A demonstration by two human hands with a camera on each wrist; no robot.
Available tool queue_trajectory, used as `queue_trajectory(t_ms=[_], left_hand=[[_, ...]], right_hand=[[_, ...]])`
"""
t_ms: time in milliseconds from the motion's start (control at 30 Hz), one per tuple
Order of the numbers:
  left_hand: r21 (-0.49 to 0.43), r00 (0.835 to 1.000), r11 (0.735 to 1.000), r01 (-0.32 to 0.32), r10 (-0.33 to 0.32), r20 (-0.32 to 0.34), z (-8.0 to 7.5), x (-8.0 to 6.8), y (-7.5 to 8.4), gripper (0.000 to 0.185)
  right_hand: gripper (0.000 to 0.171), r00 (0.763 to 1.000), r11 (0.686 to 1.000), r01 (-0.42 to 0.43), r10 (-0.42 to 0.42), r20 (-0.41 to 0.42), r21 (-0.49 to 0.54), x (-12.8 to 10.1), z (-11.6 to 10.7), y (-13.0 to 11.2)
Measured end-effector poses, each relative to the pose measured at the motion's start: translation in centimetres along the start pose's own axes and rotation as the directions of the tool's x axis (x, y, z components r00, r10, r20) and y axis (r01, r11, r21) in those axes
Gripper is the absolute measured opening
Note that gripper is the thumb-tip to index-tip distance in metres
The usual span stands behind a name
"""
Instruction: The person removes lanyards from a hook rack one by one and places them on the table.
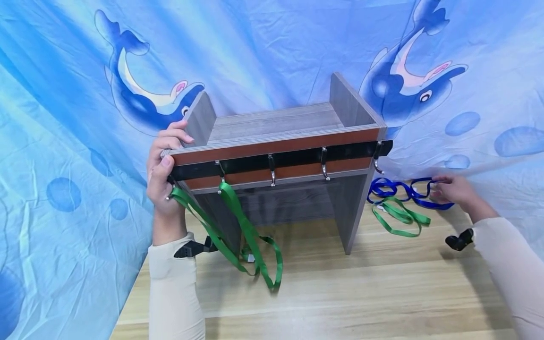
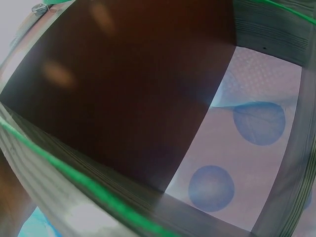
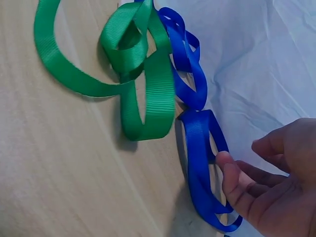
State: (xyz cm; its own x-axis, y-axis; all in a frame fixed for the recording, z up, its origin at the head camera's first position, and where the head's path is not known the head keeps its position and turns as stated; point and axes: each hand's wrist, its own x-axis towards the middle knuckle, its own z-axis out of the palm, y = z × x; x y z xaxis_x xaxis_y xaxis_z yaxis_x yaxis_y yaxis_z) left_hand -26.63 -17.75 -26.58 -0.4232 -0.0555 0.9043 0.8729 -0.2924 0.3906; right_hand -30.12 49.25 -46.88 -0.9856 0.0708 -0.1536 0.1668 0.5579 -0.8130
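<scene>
A grey wooden hook rack (image 1: 276, 125) stands on the table, with a black bar of metal hooks (image 1: 272, 175) across its brown front strip. My left hand (image 1: 166, 153) grips the rack's upper left corner, fingers curled over the top edge. Green lanyards (image 1: 248, 229) hang from the left hooks down to the table. To the right of the rack, my right hand (image 1: 442, 186) reaches a blue lanyard (image 1: 399, 191); its fingertips (image 3: 224, 162) touch the blue lanyard (image 3: 197, 138) without closing on it. Another green lanyard (image 3: 148, 89) lies beside it. The left wrist view shows the rack's dark inner panel (image 2: 123, 89).
The light wooden table (image 1: 340, 293) runs toward me from the rack. A blue dolphin-print cloth (image 1: 276, 47) hangs behind and drapes onto the table's back edge, under part of the blue lanyard. The loose green lanyard (image 1: 401, 217) lies in front of the blue one.
</scene>
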Motion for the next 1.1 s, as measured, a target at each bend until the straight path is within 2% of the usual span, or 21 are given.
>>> queue_trajectory(t_ms=[233, 400, 500, 533, 600, 700, 833, 1000, 1100], left_hand=[[0.005, 1.0, 1.0, 0.006, -0.006, 0.003, 0.1, -0.1, -0.1, 0.027], [0.0, 1.0, 1.0, 0.005, -0.005, 0.001, 0.1, -0.1, -0.1, 0.027], [-0.003, 1.0, 1.0, 0.003, -0.003, -0.002, 0.1, -0.1, -0.1, 0.027], [-0.005, 1.0, 1.0, 0.003, -0.003, -0.005, 0.1, -0.1, 0.0, 0.027], [-0.007, 1.0, 1.0, 0.005, -0.005, -0.009, 0.2, -0.1, 0.0, 0.027], [-0.012, 1.0, 1.0, 0.005, -0.005, -0.011, 0.2, -0.1, 0.0, 0.027], [-0.018, 1.0, 1.0, -0.003, 0.003, -0.01, 0.2, 0.0, 0.0, 0.027], [-0.019, 1.0, 1.0, -0.003, 0.003, -0.01, 0.3, 0.0, -0.1, 0.027], [-0.023, 1.0, 1.0, -0.004, 0.004, -0.01, 0.3, 0.0, -0.1, 0.027]], right_hand=[[0.054, 0.99, 0.999, 0.017, -0.022, -0.139, -0.042, -1.1, 1.0, -0.5], [0.042, 0.953, 0.997, 0.033, -0.009, -0.302, 0.076, -2.2, 1.7, -2.8], [0.048, 0.919, 0.973, 0.084, 0.008, -0.394, 0.215, -2.9, 1.9, -5.0], [0.05, 0.908, 0.956, 0.116, 0.009, -0.42, 0.271, -3.2, 2.0, -5.8], [0.051, 0.879, 0.898, 0.209, 0.0, -0.476, 0.387, -3.6, 2.3, -7.3], [0.049, 0.829, 0.779, 0.381, -0.05, -0.557, 0.498, -4.5, 3.0, -9.6], [0.046, 0.748, 0.647, 0.579, -0.181, -0.638, 0.496, -5.8, 4.2, -12.7], [0.045, 0.669, 0.529, 0.72, -0.357, -0.652, 0.45, -8.0, 5.9, -15.7], [0.043, 0.61, 0.431, 0.788, -0.454, -0.65, 0.439, -9.3, 6.9, -16.9]])
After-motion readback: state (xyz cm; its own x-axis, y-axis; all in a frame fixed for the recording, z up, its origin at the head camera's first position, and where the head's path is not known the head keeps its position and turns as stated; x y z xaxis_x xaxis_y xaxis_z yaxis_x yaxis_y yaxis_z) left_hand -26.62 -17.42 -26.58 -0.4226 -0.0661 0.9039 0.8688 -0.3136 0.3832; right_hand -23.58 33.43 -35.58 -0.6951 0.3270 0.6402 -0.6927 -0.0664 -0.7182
